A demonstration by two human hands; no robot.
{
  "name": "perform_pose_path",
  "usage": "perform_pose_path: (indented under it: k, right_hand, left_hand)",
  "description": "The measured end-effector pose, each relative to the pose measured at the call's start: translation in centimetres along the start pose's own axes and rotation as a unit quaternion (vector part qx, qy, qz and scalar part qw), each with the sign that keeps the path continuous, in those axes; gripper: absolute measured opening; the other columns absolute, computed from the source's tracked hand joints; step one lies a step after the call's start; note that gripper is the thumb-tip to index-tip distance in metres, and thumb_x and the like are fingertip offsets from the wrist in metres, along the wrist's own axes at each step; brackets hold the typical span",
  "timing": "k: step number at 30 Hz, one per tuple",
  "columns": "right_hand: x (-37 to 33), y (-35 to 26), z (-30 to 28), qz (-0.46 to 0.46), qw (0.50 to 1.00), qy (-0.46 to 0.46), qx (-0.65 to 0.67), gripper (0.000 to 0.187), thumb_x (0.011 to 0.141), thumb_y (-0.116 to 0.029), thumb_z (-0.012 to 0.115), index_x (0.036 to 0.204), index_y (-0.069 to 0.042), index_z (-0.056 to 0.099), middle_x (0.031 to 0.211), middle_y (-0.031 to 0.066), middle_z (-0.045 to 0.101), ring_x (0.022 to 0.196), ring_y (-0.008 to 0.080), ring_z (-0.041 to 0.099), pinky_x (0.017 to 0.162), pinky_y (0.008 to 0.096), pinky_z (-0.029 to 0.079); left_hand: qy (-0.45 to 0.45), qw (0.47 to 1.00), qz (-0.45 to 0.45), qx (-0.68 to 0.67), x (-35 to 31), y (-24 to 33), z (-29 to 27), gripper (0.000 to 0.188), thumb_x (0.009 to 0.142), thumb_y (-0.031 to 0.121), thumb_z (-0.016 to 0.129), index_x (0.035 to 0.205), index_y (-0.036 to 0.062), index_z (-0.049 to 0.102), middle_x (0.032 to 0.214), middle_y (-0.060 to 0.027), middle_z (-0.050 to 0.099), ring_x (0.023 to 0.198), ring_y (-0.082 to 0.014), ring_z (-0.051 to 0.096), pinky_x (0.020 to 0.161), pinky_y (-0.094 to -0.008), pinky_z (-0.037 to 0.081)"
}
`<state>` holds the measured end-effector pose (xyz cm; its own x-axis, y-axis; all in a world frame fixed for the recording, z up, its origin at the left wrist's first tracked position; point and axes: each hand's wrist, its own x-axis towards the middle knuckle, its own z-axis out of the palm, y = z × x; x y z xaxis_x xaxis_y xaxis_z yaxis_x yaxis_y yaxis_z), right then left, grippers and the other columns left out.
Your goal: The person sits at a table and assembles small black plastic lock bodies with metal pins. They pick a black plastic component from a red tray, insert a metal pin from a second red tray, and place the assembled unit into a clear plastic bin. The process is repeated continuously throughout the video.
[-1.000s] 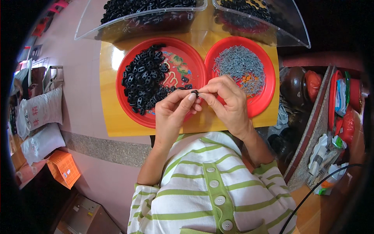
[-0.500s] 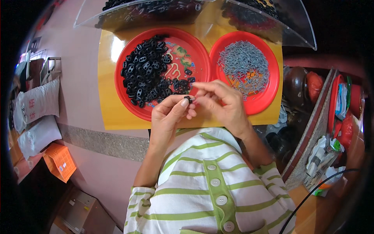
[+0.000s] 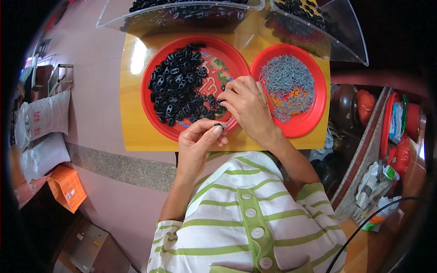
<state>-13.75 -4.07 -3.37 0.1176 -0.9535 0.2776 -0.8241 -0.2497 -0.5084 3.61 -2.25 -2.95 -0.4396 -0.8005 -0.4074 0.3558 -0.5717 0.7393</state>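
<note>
My left hand (image 3: 199, 139), in front of the left red plate (image 3: 144, 100), pinches a small black plastic piece (image 3: 218, 125) between thumb and forefinger. A thin silvery screw-like tip shows at its right side. Over that plate's right part, my right hand (image 3: 250, 107) has its thumb and fingertips closed on another small black plastic piece (image 3: 220, 101), mostly covered by the fingers. The plate holds a heap of black oval two-holed plastic pieces (image 3: 175, 84). Beside it, the right red plate (image 3: 321, 98) carries a pile of small grey screws (image 3: 289, 75).
Clear plastic bins (image 3: 182, 8) with more black pieces stand at the far edge of the yellow board (image 3: 132, 118) beneath the plates. White sacks (image 3: 45, 116) and an orange box (image 3: 67, 189) lie to the left. A black cable (image 3: 364, 223) curves at the lower right.
My right hand has moved from beside the left hand up over the left plate and closed on a black piece. My left hand keeps its piece. The whole view has shifted slightly.
</note>
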Motion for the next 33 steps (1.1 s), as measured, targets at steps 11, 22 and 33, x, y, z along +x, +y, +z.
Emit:
perform_pose_path:
  k: [11,22,33]
  right_hand:
    - [-1.6,0.4,-3.0,0.280,0.762,-0.006,0.584,0.022,0.086,-0.007,0.061,0.107,0.001,0.061,0.089,0.0049,0.065,0.073,0.0065,0.059,0.064,0.0182,0.048]
    - [-2.3,0.1,-3.0,0.268,0.767,0.024,0.583,0.021,0.085,-0.005,0.063,0.104,0.001,0.062,0.087,0.0044,0.066,0.069,0.0061,0.059,0.063,0.0187,0.048]
    - [-2.5,-0.2,-2.7,0.259,0.786,0.060,0.558,0.019,0.085,-0.003,0.062,0.104,0.001,0.062,0.086,0.0028,0.065,0.071,0.0049,0.057,0.065,0.0182,0.048]
  left_hand:
    - [0.029,0.996,0.079,0.031,2.5,1.3,2.4,0.012,0.087,0.006,0.059,0.094,-0.0033,0.061,0.078,-0.0067,0.064,0.066,-0.0099,0.060,0.062,-0.0218,0.049]
    - [0.026,0.994,0.086,0.065,3.3,1.0,2.9,0.010,0.087,0.006,0.059,0.092,-0.0026,0.062,0.077,-0.0052,0.064,0.065,-0.0087,0.060,0.060,-0.0207,0.048]
    - [0.026,0.990,0.083,0.107,3.4,0.9,2.7,0.016,0.088,0.007,0.059,0.099,-0.0034,0.063,0.081,-0.0048,0.064,0.068,-0.0077,0.058,0.063,-0.0197,0.047]
